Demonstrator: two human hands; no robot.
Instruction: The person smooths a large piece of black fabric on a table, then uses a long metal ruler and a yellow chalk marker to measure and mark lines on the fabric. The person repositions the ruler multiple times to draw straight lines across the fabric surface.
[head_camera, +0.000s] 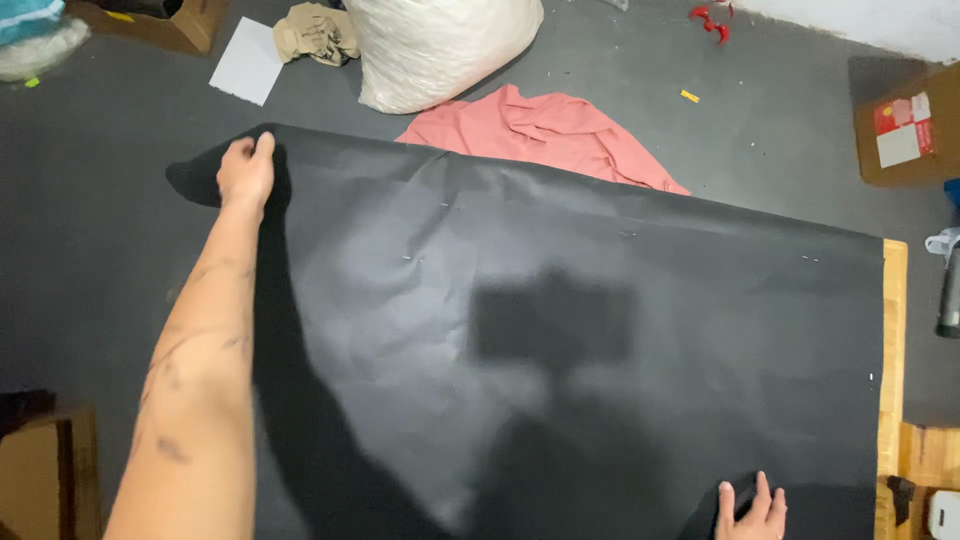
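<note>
Head view: a black sheet (560, 330) fills the middle of the frame, spread over a table whose wooden edge (893, 340) shows at the right. To lay it well, I judge the far corner should be pulled taut and level while the near edge is pinned, so no wrinkle runs across.

The left hand (246, 168), upper left, grips the sheet's far corner, fingers curled over the edge and closed on it. The right hand (752, 512), at the bottom right, lies flat on the sheet with fingers spread.

A pink cloth (545, 130) and a white sack (440, 45) lie on the grey floor (90, 230) beyond.
</note>
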